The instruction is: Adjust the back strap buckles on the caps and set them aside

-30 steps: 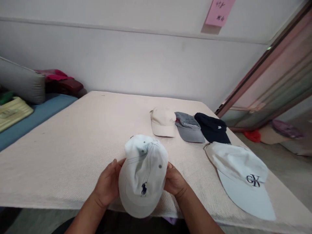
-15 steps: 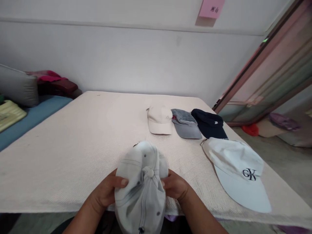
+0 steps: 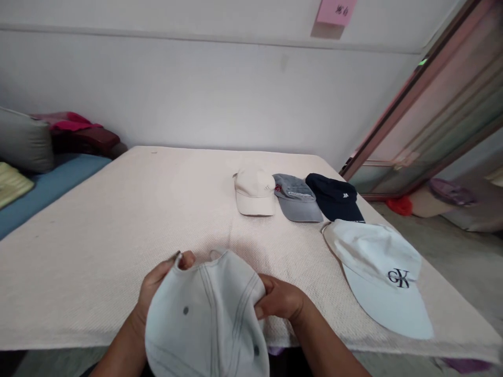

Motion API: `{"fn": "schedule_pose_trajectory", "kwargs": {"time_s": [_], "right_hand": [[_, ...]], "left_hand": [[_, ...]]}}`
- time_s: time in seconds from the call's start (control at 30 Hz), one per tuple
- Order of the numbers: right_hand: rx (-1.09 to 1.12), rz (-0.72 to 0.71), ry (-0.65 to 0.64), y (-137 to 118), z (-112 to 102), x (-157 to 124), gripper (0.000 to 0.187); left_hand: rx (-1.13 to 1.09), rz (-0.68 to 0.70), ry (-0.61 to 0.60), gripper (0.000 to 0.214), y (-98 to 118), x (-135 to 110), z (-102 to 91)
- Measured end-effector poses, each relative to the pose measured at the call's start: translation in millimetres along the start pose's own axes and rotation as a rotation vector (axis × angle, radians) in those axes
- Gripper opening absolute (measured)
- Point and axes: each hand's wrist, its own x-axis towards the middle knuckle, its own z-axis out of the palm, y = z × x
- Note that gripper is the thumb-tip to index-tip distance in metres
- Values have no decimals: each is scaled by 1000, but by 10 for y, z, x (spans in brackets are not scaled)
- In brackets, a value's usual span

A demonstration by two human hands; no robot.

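A pale grey baseball cap [image 3: 204,319] with dark eyelets and stitched seams is held over the table's near edge. My left hand [image 3: 155,285] grips its left side by the rear opening, where the strap end shows. On the right side, my right hand [image 3: 279,298] pinches the fabric between thumb and fingers. The cap's brim is out of sight. Other caps lie to the right on the table: a beige cap [image 3: 254,191], a grey cap [image 3: 297,198], a navy cap [image 3: 334,196] and, nearest me, a white cap [image 3: 377,272] with black letters.
A cream textured cloth covers the table [image 3: 98,251]. Behind it stands a white wall with a pink note [image 3: 336,11]. At the left are a grey cushion [image 3: 25,139] and a blue surface [image 3: 78,167]. A glazed, pink-framed door [image 3: 432,104] is at the right.
The pale grey cap has been turned and lowered to the left, its rear opening now facing away. My left hand has moved left and up along its edge; the right hand keeps its hold.
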Motion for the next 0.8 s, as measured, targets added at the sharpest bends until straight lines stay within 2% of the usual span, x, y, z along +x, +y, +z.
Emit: {"fn": "schedule_pose_trajectory", "kwargs": {"time_s": [0.1,0.2,0.3,0.4,0.5,0.6,0.8], "right_hand": [[53,-55,67,-26,1,35,30],[76,-104,158,-62,10,74,29],[91,-151,231,-93,28,116,28],[115,-292,334,-133,28,135,24],[57,-364,351,-183,-8,116,19],[9,-356,386,-213,-59,90,18],[-28,-400,460,-248,-161,84,10]], "left_hand": [[175,-49,-155,8,-12,-26,55],[308,-73,-222,11,-81,12,83],[351,-70,-204,13,-133,62,85],[329,-37,-109,9,-132,103,76],[337,24,-41,16,-120,148,64],[394,50,-43,16,-151,202,62],[519,5,-111,19,-319,284,136]]}}
